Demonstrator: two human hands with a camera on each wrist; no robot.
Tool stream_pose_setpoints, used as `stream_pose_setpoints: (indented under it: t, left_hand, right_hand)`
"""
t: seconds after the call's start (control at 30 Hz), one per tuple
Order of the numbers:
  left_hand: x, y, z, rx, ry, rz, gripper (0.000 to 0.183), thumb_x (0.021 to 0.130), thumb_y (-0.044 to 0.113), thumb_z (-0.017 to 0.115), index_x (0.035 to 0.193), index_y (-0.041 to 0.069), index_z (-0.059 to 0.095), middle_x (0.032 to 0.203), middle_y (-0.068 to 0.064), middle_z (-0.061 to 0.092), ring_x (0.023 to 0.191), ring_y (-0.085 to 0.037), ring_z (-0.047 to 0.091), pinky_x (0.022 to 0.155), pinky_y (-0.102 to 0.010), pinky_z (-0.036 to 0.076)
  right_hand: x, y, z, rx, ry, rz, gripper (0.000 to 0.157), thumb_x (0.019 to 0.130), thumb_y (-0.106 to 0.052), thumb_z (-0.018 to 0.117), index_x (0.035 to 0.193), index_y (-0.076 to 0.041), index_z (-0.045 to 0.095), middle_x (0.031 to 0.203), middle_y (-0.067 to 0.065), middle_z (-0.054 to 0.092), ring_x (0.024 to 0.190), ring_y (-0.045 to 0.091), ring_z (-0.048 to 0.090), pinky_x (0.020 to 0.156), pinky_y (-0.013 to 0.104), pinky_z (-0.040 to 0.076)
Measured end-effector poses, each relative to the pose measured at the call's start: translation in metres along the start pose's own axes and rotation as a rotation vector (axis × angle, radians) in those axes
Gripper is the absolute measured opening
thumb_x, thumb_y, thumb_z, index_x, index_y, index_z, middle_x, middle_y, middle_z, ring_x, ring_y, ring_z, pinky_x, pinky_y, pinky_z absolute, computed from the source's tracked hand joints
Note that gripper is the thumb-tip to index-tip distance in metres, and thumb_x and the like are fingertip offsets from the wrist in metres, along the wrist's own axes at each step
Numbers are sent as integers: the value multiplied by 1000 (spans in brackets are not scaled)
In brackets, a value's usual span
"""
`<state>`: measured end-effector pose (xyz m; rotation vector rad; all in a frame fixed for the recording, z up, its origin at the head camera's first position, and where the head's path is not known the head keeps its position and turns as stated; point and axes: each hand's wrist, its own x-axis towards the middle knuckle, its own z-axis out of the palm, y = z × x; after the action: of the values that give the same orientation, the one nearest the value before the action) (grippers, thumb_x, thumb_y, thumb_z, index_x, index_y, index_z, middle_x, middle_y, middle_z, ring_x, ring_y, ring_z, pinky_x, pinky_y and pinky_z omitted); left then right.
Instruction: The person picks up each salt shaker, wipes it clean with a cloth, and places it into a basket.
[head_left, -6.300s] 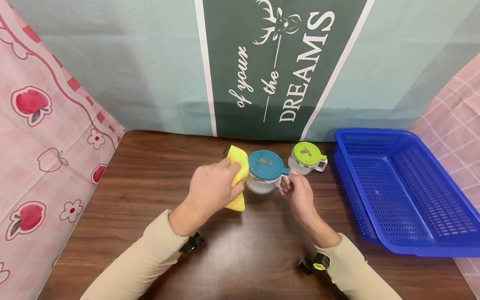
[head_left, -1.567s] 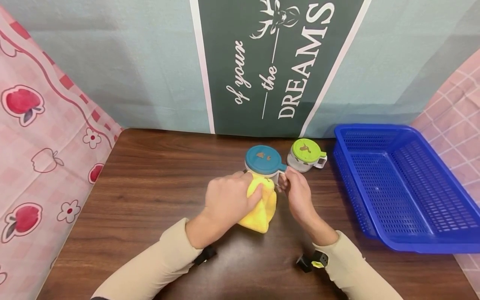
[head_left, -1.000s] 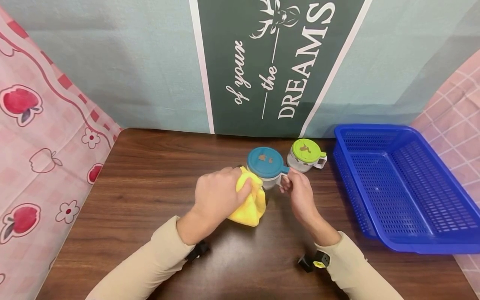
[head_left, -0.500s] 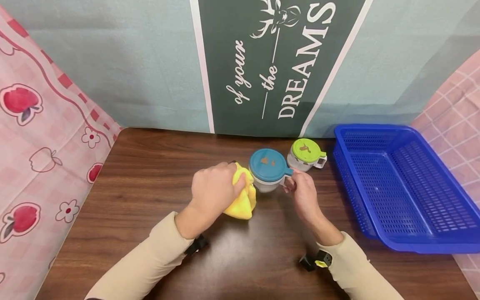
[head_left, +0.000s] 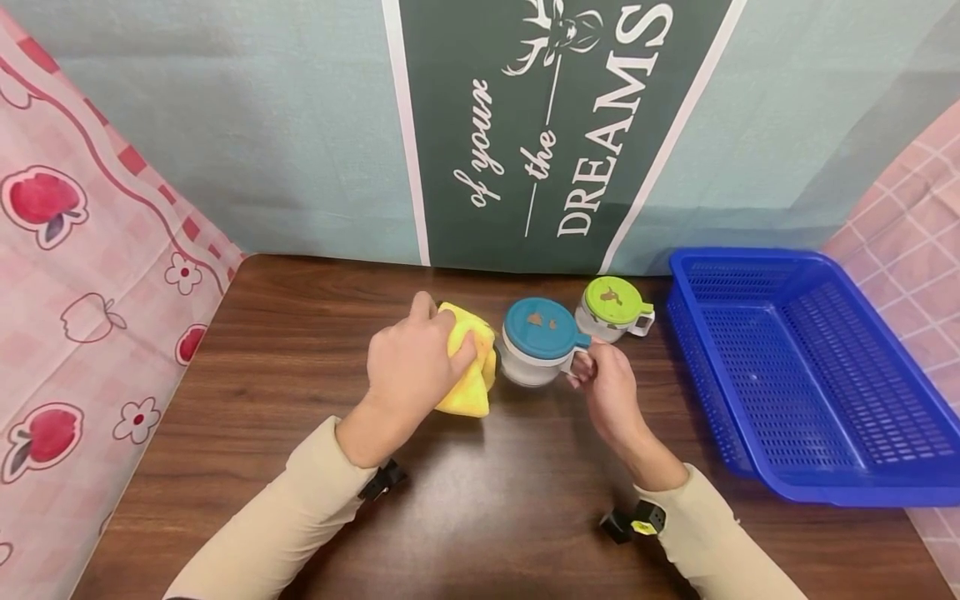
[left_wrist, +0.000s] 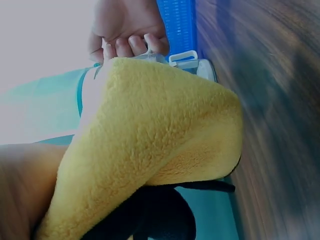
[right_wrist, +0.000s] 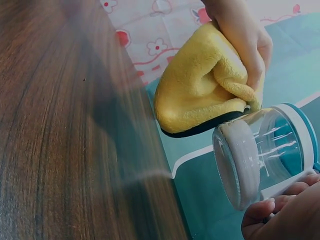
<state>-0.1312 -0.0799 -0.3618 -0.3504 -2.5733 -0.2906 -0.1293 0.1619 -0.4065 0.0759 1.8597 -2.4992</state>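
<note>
My left hand (head_left: 408, 358) grips a folded yellow cloth (head_left: 468, 379) with a dark edge, at the left side of a clear jar (head_left: 527, 368). The jar has a blue lid (head_left: 538, 327) with worn brown patches and a white handle. My right hand (head_left: 611, 392) holds that handle, with fingers curled round it. In the right wrist view a whitish layer (right_wrist: 241, 159) shows at the jar's base, and the cloth (right_wrist: 195, 90) overlaps the jar's upper side. The cloth (left_wrist: 150, 120) hides most of the jar in the left wrist view.
A smaller jar with a green lid (head_left: 613, 301) stands just behind, to the right. Farther right sits a blue perforated basket (head_left: 806, 492) on the brown wooden table (head_left: 315, 325). A grey-green printed curtain (head_left: 315, 142) hangs at the table's back edge.
My left hand and the cloth have moved from the jar's front to its left side, away from me. The jar has shifted slightly right, with my right hand still on its handle.
</note>
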Motion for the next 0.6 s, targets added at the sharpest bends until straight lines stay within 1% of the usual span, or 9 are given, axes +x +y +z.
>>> stream_pose_setpoints:
  t: [0.07,0.1,0.23,0.37,0.47,0.6]
  left_hand:
    - [0,0,-1,-1,-12,-10,33,85,39,69,81,7,70,87,-8,58,41,-21,47,41,-36,42]
    - [1,0,-2,-1,-15,-8,34,84,40,70,81,6,68,86,-7,59,42,-21,48,41,-36,42]
    - [1,1,-1,-20,-16,9,28,83,35,72,81,8,64,76,-5,62,45,-25,54,42,-38,43]
    - [0,1,1,-42,7,43,17,84,27,73,88,11,70,76,-4,66,50,-26,59,43,-38,44]
    - [-1,2,2,-47,29,62,16,86,29,74,88,13,73,77,-3,66,50,-26,60,43,-38,45]
    - [-1,5,2,-65,62,73,17,86,30,73,87,13,74,77,-3,66,50,-25,59,44,-38,45]
  right_hand:
    - [0,0,0,3,-3,6,26,96,-3,26,70,-7,25,67,3,22,63,21,19,65,39,18]
    - [0,0,0,6,-4,10,26,96,-4,26,70,-7,25,67,3,22,64,21,19,65,39,18]
    - [1,-1,0,6,4,26,27,97,-4,26,70,-8,27,66,1,25,63,19,22,64,37,20]
    - [1,-1,1,7,11,35,27,97,-4,26,70,-8,28,66,0,27,63,17,24,63,34,23]
    - [2,-2,1,5,18,37,28,97,-5,26,69,-8,27,66,0,27,63,17,25,62,33,24]
    - [2,-2,1,-4,18,44,28,97,-5,26,70,-8,28,66,0,27,63,17,26,62,32,25]
